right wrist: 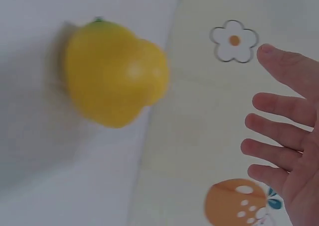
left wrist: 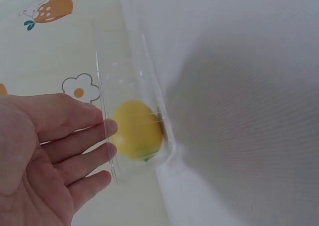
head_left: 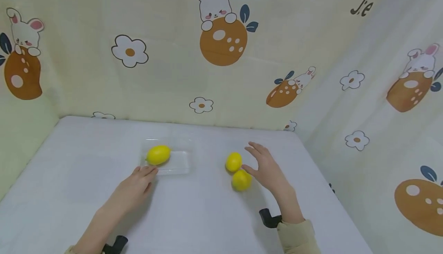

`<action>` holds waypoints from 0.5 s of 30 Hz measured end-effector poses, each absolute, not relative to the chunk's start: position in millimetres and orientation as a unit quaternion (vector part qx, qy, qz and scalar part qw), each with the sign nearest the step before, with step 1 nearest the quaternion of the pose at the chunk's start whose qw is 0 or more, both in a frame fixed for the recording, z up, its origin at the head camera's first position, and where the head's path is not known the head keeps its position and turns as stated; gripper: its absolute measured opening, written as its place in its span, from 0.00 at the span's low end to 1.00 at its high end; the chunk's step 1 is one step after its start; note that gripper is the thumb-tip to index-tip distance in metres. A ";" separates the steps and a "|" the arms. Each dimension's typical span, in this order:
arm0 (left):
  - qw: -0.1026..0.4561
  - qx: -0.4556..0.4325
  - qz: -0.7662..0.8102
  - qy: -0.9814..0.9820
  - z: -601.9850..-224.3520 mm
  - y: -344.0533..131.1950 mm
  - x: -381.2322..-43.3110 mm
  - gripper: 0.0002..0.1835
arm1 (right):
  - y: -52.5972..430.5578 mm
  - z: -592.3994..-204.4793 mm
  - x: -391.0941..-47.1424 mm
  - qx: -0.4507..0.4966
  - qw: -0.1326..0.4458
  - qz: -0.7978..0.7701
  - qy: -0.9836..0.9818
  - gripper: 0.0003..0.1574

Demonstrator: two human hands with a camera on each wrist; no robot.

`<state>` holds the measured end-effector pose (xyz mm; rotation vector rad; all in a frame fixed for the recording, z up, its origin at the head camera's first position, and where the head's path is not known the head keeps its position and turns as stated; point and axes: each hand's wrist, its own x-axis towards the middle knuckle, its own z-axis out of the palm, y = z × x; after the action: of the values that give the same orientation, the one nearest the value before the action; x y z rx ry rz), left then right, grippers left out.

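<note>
Left hand (head_left: 137, 184) loosely extended, fingertips at near rim of clear tray (head_left: 180, 162), one lemon (head_left: 158, 154) inside, right hand (head_left: 268, 171) spread wide beside far lemon (head_left: 233, 161) and near lemon (head_left: 241, 181), white table (head_left: 204, 215).

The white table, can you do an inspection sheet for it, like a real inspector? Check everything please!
Surface: white table, with shadows near the hands.
Job's things: one lemon in a clear tray; a farther lemon and a nearer lemon outside it, close together.
Clutter: nothing seen.
Grippers: left hand, fingertips at the tray's edge; right hand, fingers spread beside the two outside lemons, not holding them.
Cables: nothing seen.
Surroundings: pale cloth with rabbits and flowers.
</note>
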<state>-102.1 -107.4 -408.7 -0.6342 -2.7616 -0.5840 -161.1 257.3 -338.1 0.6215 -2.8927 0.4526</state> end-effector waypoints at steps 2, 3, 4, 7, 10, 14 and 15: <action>0.119 -0.215 -0.201 -0.948 -408.7 -107.8 -101.5 0.20 | 261.9 -350.3 -158.1 0.197 0.049 0.168 -0.965 0.38; 0.116 -0.212 -0.201 -0.949 -408.2 -107.8 -101.2 0.20 | 263.9 -356.9 -156.9 0.192 0.035 0.174 -0.965 0.39; 0.112 -0.210 -0.201 -0.950 -408.0 -107.6 -101.0 0.21 | 265.7 -362.9 -156.0 0.186 0.020 0.180 -0.966 0.40; 0.108 -0.205 -0.202 -0.952 -405.3 -107.4 -100.6 0.21 | 269.9 -378.7 -154.6 0.178 -0.006 0.193 -0.965 0.42; 0.106 -0.207 -0.203 -0.951 -403.7 -106.7 -99.8 0.21 | 271.0 -388.6 -153.5 0.173 -0.015 0.201 -0.964 0.43; 0.102 -0.208 -0.205 -0.951 -404.0 -105.4 -99.5 0.21 | 270.8 -396.6 -151.7 0.179 -0.016 0.209 -0.961 0.42; 0.101 -0.208 -0.205 -0.951 -404.6 -104.9 -99.7 0.21 | 271.0 -398.3 -151.4 0.179 -0.017 0.207 -0.962 0.42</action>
<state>-99.7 -104.9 -404.6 -0.6147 -2.8104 -0.6066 -151.4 271.0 -398.3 0.5691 -3.0543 0.6561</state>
